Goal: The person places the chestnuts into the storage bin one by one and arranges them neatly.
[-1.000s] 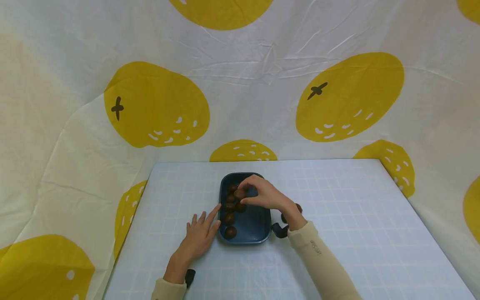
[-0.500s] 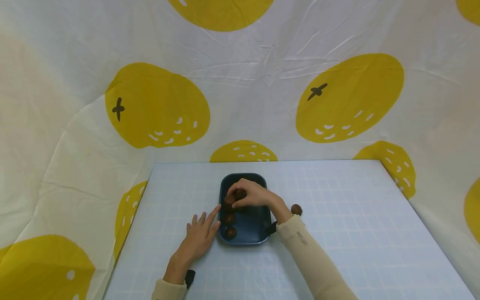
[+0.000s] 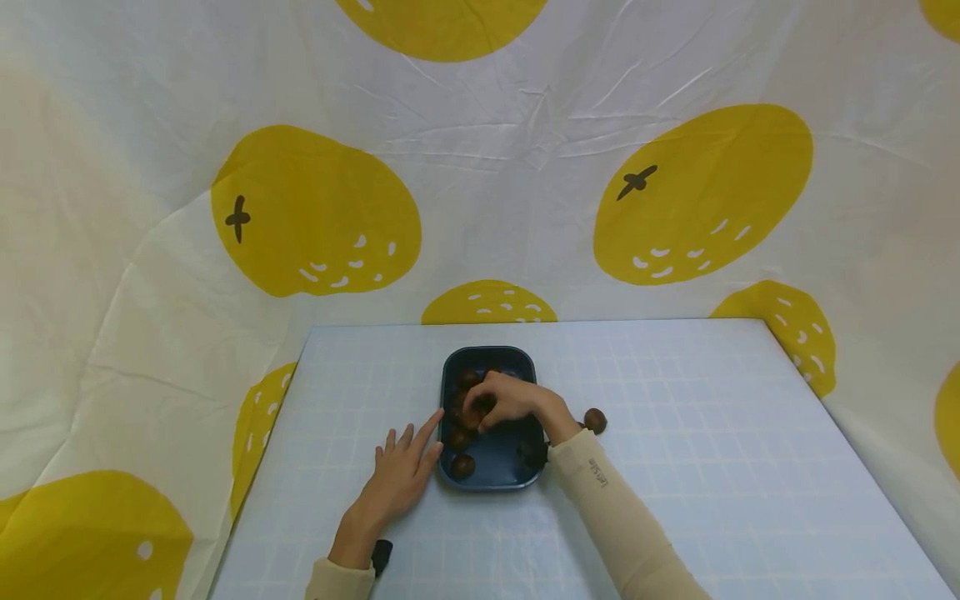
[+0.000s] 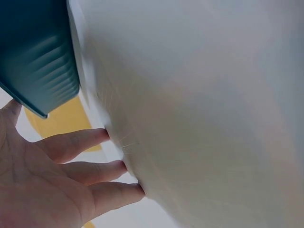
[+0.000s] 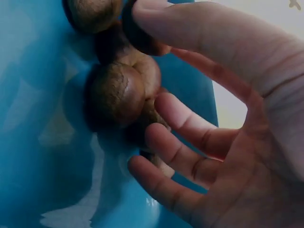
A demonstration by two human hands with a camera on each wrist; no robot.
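Observation:
A dark blue tray holds several brown, round-capped mushrooms, mostly along its left side; one mushroom lies near the front left corner. Over the middle of the tray, my right hand pinches a mushroom between thumb and index finger, while its other fingers are spread. Beside these fingers, other mushrooms lie in contact with each other. My left hand lies on the table with fingers spread, its index fingertip at the tray's left wall. The right hand partly hides the mushrooms beneath it in the head view.
A brown mushroom lies on the table right of the tray, with another partly hidden by the right sleeve. A pale checked cloth covers the table. Behind it hangs a white curtain with yellow fruit prints.
My right hand has moved left within the tray, then slightly toward the tray's front. My left hand has stayed against the tray's left side.

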